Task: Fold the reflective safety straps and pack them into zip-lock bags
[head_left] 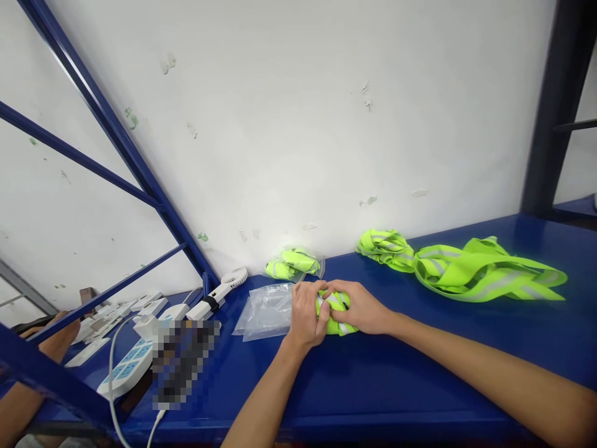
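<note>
Both of my hands are wrapped round a compact neon-yellow reflective strap bundle (344,325) with silver stripes, low over the blue table. My left hand (308,316) grips its left side, and my right hand (362,306) presses on its top and right side. Fingers cover much of the bundle. Beside my left hand lie clear plastic bags (267,311), flat and overlapping. Behind them, against the wall, a similar yellow bundle sits in a clear bag (301,260). To the right are a crumpled yellow strap heap (385,247) and a loosely spread reflective strap (489,274).
On the left stand a white handheld fan (233,277), a power strip (128,367) with cables, and a pixelated item (184,361). A slanted blue frame post (140,168) separates another person's arm (56,342) from my area. White wall (298,124) borders the table's back.
</note>
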{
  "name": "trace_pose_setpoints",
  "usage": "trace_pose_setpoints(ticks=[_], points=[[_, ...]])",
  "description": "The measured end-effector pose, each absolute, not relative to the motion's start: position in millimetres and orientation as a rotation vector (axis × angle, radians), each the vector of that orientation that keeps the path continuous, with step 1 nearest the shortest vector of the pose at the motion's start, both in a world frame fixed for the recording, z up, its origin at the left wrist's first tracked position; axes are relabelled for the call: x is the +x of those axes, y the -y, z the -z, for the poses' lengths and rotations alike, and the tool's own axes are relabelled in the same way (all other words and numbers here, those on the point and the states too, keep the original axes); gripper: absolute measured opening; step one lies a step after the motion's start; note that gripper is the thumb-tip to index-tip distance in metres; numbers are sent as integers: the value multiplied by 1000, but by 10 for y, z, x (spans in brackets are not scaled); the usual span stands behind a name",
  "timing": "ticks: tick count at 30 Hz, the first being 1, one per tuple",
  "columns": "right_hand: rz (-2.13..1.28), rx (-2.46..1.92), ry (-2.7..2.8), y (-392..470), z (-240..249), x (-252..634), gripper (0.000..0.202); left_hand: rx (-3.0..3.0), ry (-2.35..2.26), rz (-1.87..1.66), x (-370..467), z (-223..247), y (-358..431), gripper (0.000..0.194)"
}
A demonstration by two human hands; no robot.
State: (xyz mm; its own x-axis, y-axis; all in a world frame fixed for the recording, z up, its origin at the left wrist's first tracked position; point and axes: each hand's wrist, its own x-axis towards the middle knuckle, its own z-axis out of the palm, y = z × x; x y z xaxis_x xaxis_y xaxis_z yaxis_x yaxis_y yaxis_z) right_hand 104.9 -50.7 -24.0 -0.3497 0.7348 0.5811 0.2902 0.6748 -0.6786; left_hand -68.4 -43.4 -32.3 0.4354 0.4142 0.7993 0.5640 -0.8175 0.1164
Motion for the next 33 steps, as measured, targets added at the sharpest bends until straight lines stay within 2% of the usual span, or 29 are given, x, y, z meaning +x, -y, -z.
trace_pose_setpoints(ticks=[5,11,16,25,33], points=[[-720,-783,1858,517,221,1050,14,-2547,830,1341,-646,343,464,32],[-941,-762,1733,456,250,1073,10,-2604,714,1378,-676,345,490,43],[-1019,-788,1580,447,271,1060,14,-2588,646,1397,-662,366,484,44],[-710,-842,1541,500,375,866,13,-2518,798,1373,-541,351,509,40],[-566,-860,1697,457,326,1068,18,-2560,757,1419,-779,221,422,21]])
